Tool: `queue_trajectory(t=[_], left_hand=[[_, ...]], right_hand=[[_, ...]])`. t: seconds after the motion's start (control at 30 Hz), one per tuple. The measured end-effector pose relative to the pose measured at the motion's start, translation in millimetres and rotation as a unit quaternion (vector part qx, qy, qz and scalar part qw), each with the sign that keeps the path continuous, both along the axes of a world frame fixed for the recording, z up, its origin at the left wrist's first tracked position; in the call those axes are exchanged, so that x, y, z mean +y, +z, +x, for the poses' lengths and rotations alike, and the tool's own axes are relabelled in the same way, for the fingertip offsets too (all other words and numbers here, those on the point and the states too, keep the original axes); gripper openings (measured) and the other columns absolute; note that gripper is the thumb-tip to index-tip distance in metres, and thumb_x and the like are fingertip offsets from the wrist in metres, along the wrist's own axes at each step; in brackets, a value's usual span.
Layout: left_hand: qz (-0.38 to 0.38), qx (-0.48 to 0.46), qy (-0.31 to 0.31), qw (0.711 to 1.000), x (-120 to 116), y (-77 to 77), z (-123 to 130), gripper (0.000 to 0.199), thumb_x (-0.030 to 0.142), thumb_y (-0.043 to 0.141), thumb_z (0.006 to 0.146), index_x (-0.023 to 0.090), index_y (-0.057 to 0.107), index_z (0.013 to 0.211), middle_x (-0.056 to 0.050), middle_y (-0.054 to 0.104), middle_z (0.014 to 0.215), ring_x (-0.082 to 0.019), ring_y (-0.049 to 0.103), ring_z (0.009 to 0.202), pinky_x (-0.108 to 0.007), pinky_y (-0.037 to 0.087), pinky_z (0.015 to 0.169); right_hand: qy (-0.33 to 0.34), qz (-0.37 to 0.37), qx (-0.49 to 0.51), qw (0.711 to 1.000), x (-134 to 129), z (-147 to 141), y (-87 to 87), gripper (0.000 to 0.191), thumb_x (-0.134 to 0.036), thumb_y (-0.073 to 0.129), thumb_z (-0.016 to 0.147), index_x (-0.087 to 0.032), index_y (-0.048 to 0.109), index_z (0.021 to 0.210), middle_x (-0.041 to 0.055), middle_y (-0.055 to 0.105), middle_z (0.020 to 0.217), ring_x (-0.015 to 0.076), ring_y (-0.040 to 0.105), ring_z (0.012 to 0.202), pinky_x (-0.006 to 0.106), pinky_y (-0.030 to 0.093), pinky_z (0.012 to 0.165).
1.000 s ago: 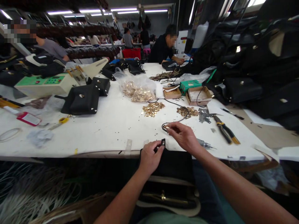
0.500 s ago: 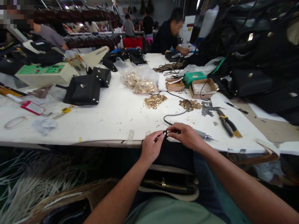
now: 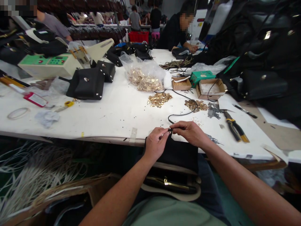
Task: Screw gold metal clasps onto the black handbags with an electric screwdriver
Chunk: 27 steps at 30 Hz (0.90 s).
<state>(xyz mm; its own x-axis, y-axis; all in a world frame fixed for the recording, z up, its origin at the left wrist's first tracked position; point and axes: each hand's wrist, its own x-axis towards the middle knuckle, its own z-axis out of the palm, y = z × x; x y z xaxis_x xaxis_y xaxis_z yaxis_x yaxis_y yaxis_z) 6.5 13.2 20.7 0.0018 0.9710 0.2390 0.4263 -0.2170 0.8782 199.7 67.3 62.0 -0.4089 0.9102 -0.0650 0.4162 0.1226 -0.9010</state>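
Right hand [image 3: 190, 132] has moved in beside the left hand [image 3: 155, 143]; the 2 hands pinch a black tab [image 3: 170, 130].

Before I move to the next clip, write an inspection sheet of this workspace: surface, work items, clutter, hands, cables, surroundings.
Surface: white tabletop, dark specks scattered.
Work items: small black piece at the fingertips; black bag at the person's lap.
Clutter: left gold pile, right gold pile, pliers.
Hands: left hand pinches the small black piece; right hand meets it, grip unclear.
Cables: black cord curves behind the hands.
Surroundings: person in black beyond the table; dark bags heaped right.
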Motion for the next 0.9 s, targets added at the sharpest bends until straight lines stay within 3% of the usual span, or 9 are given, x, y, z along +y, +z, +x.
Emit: queue_trajectory(t=[0.17, 0.33, 0.57, 0.9], left_hand=[[-0.007, -0.013, -0.011, 1.000, 1, 0.3, 0, 0.021, 0.025, 0.060, 0.098, 0.026, 0.077, 0.110, -0.002, 0.076, 0.111, -0.018, 0.070, 0.100, -0.030, 0.055, 0.092], [-0.033, -0.026, -0.005, 0.999, 3, -0.3, 0, 0.022, 0.027, 0.061, 0.098, 0.026, 0.077, 0.113, -0.001, 0.078, 0.115, -0.019, 0.072, 0.104, -0.032, 0.055, 0.094], [-0.086, -0.054, 0.020, 0.995, 6, -2.5, 0, 0.022, 0.032, 0.067, 0.093, 0.024, 0.079, 0.110, -0.002, 0.080, 0.103, -0.018, 0.073, 0.085, -0.031, 0.058, 0.082], [-0.112, -0.106, 0.015, 0.988, 9, -1.1, 0, 0.023, 0.033, 0.069, 0.089, 0.021, 0.079, 0.105, -0.003, 0.080, 0.093, -0.017, 0.072, 0.079, -0.028, 0.056, 0.076]], right_hand=[[-0.009, -0.021, -0.001, 1.000, -1, -3, -0.1, 0.027, -0.033, 0.061, 0.090, -0.022, 0.079, 0.107, 0.0030, 0.076, 0.093, 0.0182, 0.069, 0.082, 0.030, 0.054, 0.077], [0.003, 0.036, -0.038, 0.999, -6, -7, 3.5, 0.026, -0.033, 0.063, 0.090, -0.025, 0.079, 0.109, 0.0041, 0.076, 0.107, 0.0219, 0.069, 0.097, 0.034, 0.053, 0.087], [-0.022, 0.082, -0.036, 0.996, -9, -15, -4.1, 0.022, -0.028, 0.063, 0.090, -0.025, 0.078, 0.106, 0.0031, 0.077, 0.100, 0.0207, 0.070, 0.092, 0.033, 0.052, 0.083], [-0.108, 0.018, 0.022, 0.994, -17, -20, -16.3, 0.031, -0.032, 0.069, 0.085, -0.021, 0.076, 0.113, 0.0048, 0.079, 0.098, 0.0212, 0.073, 0.088, 0.035, 0.056, 0.082]])
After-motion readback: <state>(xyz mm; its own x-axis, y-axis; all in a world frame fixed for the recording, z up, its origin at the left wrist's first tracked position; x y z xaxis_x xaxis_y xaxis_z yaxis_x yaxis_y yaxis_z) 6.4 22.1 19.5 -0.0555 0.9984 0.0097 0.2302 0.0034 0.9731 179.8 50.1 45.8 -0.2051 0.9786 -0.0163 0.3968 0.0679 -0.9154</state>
